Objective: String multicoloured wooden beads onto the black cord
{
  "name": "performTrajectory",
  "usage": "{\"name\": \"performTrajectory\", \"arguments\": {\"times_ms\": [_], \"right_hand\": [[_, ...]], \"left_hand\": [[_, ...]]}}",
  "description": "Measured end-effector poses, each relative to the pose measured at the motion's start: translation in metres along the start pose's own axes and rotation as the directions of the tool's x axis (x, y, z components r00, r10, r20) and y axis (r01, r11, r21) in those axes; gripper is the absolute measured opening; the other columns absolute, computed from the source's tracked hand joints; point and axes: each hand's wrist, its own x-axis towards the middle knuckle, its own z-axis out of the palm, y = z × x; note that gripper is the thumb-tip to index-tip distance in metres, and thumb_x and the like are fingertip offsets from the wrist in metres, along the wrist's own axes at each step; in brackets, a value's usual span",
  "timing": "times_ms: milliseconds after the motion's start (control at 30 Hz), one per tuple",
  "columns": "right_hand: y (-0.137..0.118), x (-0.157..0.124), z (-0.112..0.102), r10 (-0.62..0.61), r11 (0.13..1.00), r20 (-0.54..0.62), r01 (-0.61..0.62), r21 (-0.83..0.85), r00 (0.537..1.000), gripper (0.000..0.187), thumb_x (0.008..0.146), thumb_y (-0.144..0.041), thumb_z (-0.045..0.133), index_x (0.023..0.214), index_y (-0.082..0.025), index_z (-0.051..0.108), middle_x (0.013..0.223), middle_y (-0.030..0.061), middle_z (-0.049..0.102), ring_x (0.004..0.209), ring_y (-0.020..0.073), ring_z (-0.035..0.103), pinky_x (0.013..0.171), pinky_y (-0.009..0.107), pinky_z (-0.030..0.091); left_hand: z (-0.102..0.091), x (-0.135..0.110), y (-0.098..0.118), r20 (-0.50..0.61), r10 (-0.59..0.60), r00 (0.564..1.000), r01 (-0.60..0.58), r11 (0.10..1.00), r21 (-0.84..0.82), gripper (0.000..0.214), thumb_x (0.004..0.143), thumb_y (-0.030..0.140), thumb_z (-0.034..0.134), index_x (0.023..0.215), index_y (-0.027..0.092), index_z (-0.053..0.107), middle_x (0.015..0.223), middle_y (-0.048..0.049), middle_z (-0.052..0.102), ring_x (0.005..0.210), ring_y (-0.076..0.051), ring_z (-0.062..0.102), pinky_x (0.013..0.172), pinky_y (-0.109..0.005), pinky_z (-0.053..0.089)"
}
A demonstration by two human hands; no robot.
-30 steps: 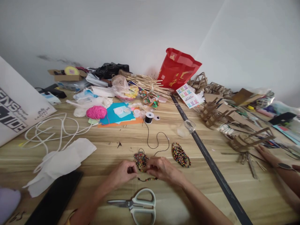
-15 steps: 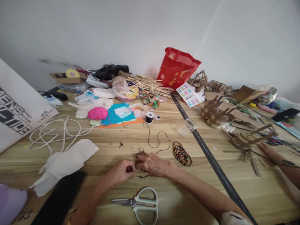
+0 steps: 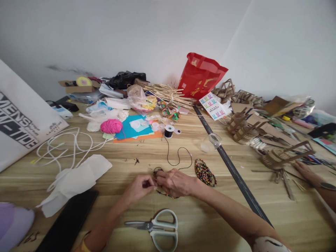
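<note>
My left hand (image 3: 140, 188) is closed in a pinch just left of the other hand; whatever lies between its fingertips is too small to make out. My right hand (image 3: 175, 182) bends over a string of small multicoloured beads (image 3: 168, 195), fingers closed on it and hiding most of it. A thin black cord (image 3: 179, 162) winds across the wood from a spool (image 3: 168, 131) towards the right hand. To the right lies a coiled heap of bead strands (image 3: 205, 173). Scissors with pale handles (image 3: 164, 229) rest below both hands, blades pointing left.
On the left are a white cable (image 3: 75, 147), crumpled white paper (image 3: 78, 182) and a black flat object (image 3: 69, 222). Pink yarn (image 3: 111, 126) and a red bag (image 3: 202, 77) stand further back. Woven baskets (image 3: 273, 159) sit right, beside another person's hand (image 3: 306, 171).
My left hand has shifted slightly right, closer to my right hand. The whole view has slid a little; the right hand stays over the beads.
</note>
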Motion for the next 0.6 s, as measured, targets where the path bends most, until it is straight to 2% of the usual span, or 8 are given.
{"name": "performTrajectory", "arguments": {"times_ms": [100,233,433,600], "right_hand": [[-0.001,-0.011,-0.005,0.073,0.995,-0.031,-0.070,0.072,0.997,0.007,0.086,-0.013,0.048,0.091,-0.015,0.053,0.079,0.0035,0.060,0.062,0.0118,0.053,0.052,0.023,0.030],[-0.006,-0.022,-0.008,0.144,0.985,-0.076,-0.136,0.109,0.987,0.008,0.087,-0.014,0.049,0.093,-0.015,0.053,0.083,0.0036,0.060,0.068,0.0125,0.054,0.055,0.023,0.030],[-0.019,-0.027,-0.016,0.167,0.983,-0.107,-0.157,0.091,0.980,0.011,0.091,-0.022,0.048,0.099,-0.017,0.052,0.092,0.0043,0.059,0.074,0.0131,0.054,0.057,0.023,0.030],[-0.010,-0.032,-0.015,0.218,0.975,-0.089,-0.212,0.072,0.972,0.004,0.087,-0.015,0.048,0.089,-0.016,0.052,0.086,0.0030,0.059,0.068,0.0116,0.054,0.056,0.023,0.028]], "left_hand": [[0.009,0.002,0.004,-0.041,0.051,0.998,-0.057,0.986,-0.157,0.021,0.068,0.029,0.064,0.058,0.016,0.052,0.061,0.0014,0.056,0.062,-0.014,0.051,0.059,-0.023,0.039],[0.023,0.004,0.005,-0.065,0.056,0.996,-0.073,0.955,-0.286,0.024,0.067,0.032,0.069,0.060,0.015,0.053,0.061,0.0020,0.055,0.060,-0.013,0.050,0.058,-0.023,0.038],[0.031,0.004,0.005,-0.088,0.045,0.995,-0.071,0.948,-0.310,0.027,0.066,0.033,0.072,0.059,0.015,0.054,0.059,0.0018,0.056,0.058,-0.012,0.050,0.057,-0.022,0.038],[0.026,-0.001,0.013,-0.043,0.024,0.999,-0.035,0.958,-0.284,0.025,0.066,0.032,0.073,0.059,0.014,0.056,0.058,0.0010,0.058,0.057,-0.012,0.050,0.056,-0.022,0.037]]}}
